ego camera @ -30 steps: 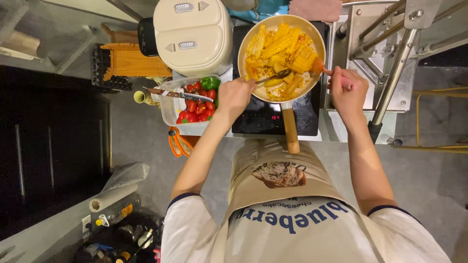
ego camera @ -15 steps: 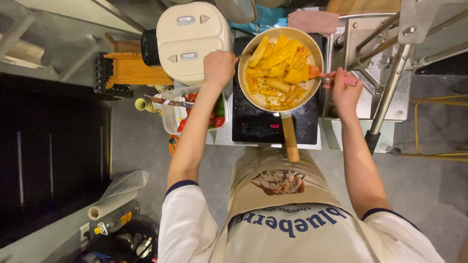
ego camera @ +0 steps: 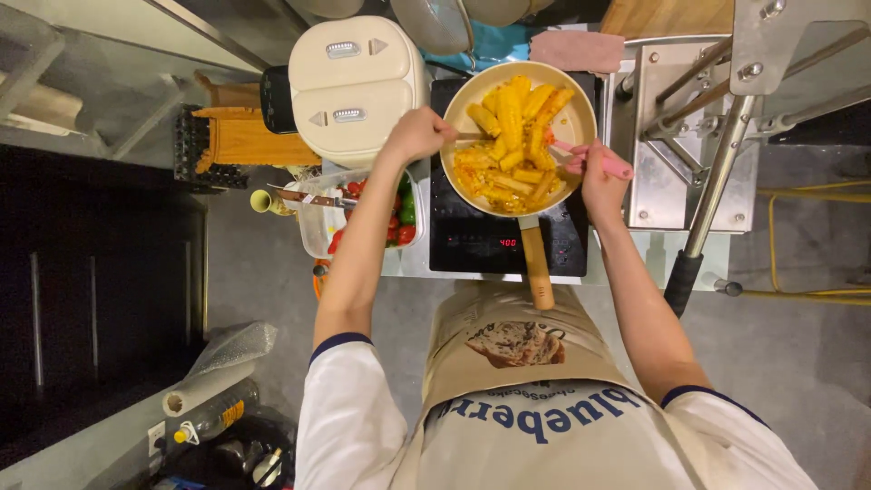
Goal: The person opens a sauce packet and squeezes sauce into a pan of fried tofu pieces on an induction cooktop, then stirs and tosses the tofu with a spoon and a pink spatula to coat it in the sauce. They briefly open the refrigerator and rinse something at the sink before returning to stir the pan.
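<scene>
A cream frying pan (ego camera: pixel 463 104) full of yellow tube pasta (ego camera: pixel 513 136) in orange sauce sits on a black induction hob (ego camera: pixel 481 243), its wooden handle (ego camera: pixel 536 265) pointing toward me. My left hand (ego camera: pixel 416 132) is closed on a slim utensil (ego camera: pixel 472 137) that reaches into the pan from the left. From the right rim, my right hand (ego camera: pixel 600 175) grips a pink-handled utensil (ego camera: pixel 581 152) dipped into the pasta.
A cream lidded appliance (ego camera: pixel 354 82) stands left of the pan. Beneath my left arm is a clear tub of tomatoes and green peppers (ego camera: pixel 399 218) with a knife (ego camera: pixel 308 196) across it. A pink cloth (ego camera: pixel 576 47) lies behind the pan; a metal frame (ego camera: pixel 717 127) stands right.
My left hand moved from the pan's near-left rim up to its left side, ending lower with its utensil in the pasta. The pasta has shifted in the pan. The view drifted.
</scene>
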